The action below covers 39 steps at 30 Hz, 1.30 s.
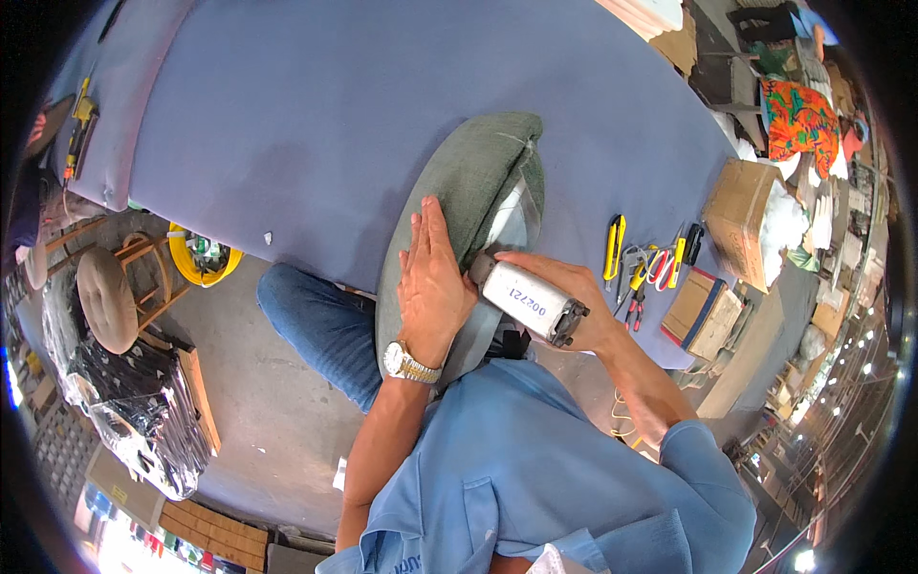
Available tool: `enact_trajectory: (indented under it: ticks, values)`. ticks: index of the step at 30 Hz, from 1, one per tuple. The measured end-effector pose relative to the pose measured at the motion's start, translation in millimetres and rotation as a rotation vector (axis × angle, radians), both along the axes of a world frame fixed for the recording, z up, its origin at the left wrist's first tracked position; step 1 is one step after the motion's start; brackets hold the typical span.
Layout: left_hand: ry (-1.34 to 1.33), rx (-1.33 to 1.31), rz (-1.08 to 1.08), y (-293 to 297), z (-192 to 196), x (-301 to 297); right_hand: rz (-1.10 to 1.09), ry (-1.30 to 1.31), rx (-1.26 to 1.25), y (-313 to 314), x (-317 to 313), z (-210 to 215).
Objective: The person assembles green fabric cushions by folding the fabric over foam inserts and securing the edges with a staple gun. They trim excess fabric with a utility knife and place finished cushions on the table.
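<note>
A green fabric-covered seat cushion [449, 177] stands tilted on its edge at the front of the blue-grey table, close to my body. Its open side faces right and shows pale lining. My left hand [430, 287] lies flat on the cushion's green face, fingers stretched out, a watch [409, 364] on its wrist. In my right hand [585, 295] is a white-bodied staple gun [521, 295], its dark nose close to the cushion's open edge beside my left hand. Whether the nose touches the fabric I cannot tell.
Cutters, scissors and pliers [633, 308] lie right on the blue-grey table [287, 115]. Beyond them stand small boxes [696, 311] and a carton [741, 215] with white stuffing. A yellow-black tool [80, 120] is far left. Below left are a round-seated stool [105, 297] and a yellow-rimmed container [206, 273].
</note>
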<state>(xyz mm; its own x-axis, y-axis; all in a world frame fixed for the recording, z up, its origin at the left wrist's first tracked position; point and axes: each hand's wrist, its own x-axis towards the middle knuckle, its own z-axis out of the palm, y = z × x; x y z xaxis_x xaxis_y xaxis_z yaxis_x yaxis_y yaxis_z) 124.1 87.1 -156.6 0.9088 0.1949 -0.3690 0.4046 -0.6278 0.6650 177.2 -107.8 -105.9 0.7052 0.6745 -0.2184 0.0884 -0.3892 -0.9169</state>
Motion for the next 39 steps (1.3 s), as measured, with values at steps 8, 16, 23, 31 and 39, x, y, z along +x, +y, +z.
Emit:
enact_trajectory:
  ticks: [8, 16, 23, 31, 39]
  values:
    - [0.007, -0.022, -0.009, -1.2, 4.9, 0.8, 0.008, 0.162, -0.101, 7.2, 4.3, 10.4]
    - [-0.056, -0.424, -0.141, 35.1, 10.1, 1.9, -0.02, 0.088, -0.031, 7.6, -0.3, -0.3]
    - [0.011, -0.504, -0.071, 51.1, -65.4, -31.8, -0.025, -0.066, -0.016, 1.9, -11.3, -8.3]
    - [-0.044, -0.214, -0.108, 25.2, 0.3, -40.8, -0.056, -0.098, 0.053, 5.1, -14.0, -14.3]
    - [-0.029, -0.015, -0.09, 12.0, 3.8, -43.8, -0.037, -0.058, 0.038, -0.2, -15.2, -8.0]
